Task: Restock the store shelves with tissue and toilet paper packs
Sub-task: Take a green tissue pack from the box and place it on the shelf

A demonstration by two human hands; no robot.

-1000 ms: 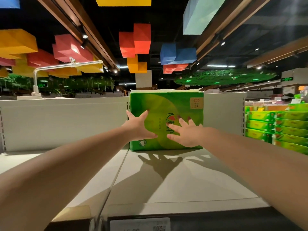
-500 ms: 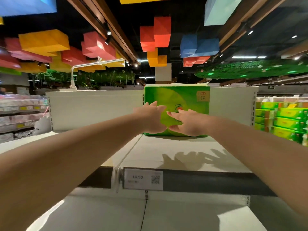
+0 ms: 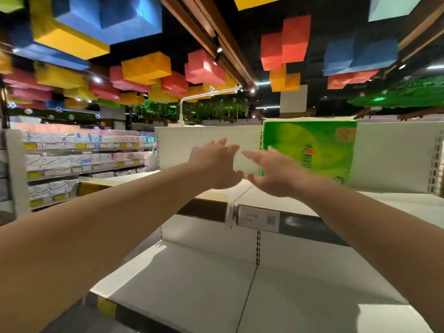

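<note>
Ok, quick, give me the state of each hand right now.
Left hand: open, fingers spread, holding nothing.
Right hand: open, holding nothing, in front of the green tissue pack.

We have one wide-angle view, from head height, facing forward across the white metal top shelf (image 3: 298,200), close at arm's reach; the green plastic-wrapped tissue pack (image 3: 319,150) stands at one o'clock.

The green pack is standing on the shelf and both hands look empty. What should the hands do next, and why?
Probably draw back and fetch another pack. The green pack stands upright on the top shelf against the back panel, and the left hand and right hand hang open in front of it, holding nothing. Bare shelf lies beside it and on the lower shelf.
</note>
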